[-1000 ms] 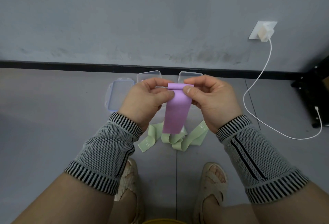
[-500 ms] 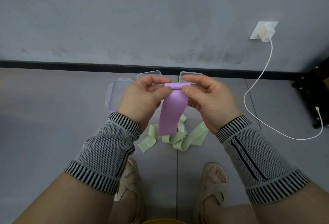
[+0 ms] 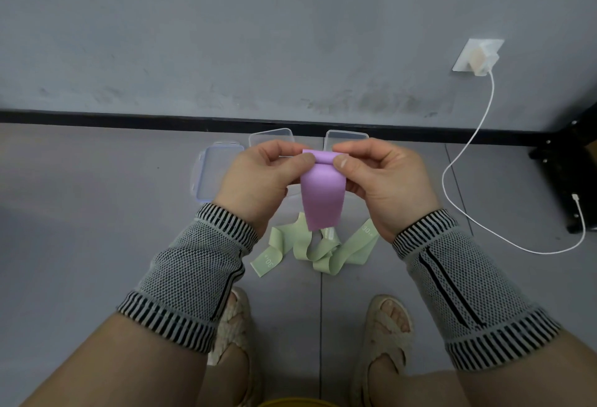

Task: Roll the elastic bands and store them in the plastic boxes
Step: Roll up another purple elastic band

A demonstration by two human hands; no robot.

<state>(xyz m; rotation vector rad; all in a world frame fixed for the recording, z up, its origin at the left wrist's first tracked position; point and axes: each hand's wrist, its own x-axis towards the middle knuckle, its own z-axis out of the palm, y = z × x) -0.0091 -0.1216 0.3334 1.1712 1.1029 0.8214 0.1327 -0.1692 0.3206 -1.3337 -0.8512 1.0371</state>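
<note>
A purple elastic band (image 3: 321, 199) hangs in front of me, its top edge curled into a small roll. My left hand (image 3: 258, 182) pinches the roll's left end between thumb and fingers. My right hand (image 3: 384, 180) pinches the right end the same way. Below the hands, a pale green elastic band (image 3: 307, 246) lies crumpled on the grey floor. Three clear plastic boxes stand on the floor beyond the hands: one at the left (image 3: 214, 174), one in the middle (image 3: 271, 138) and one at the right (image 3: 345, 138), the latter two partly hidden by my hands.
A white charger (image 3: 481, 57) sits in a wall socket, and its cable (image 3: 458, 161) loops across the floor to the right. A black furniture leg (image 3: 568, 180) stands at the right edge. My sandalled feet (image 3: 384, 335) are just below the green band.
The roll at the top of the purple band has grown, and the hanging tail is shorter. Both hands stay at about the same height.
</note>
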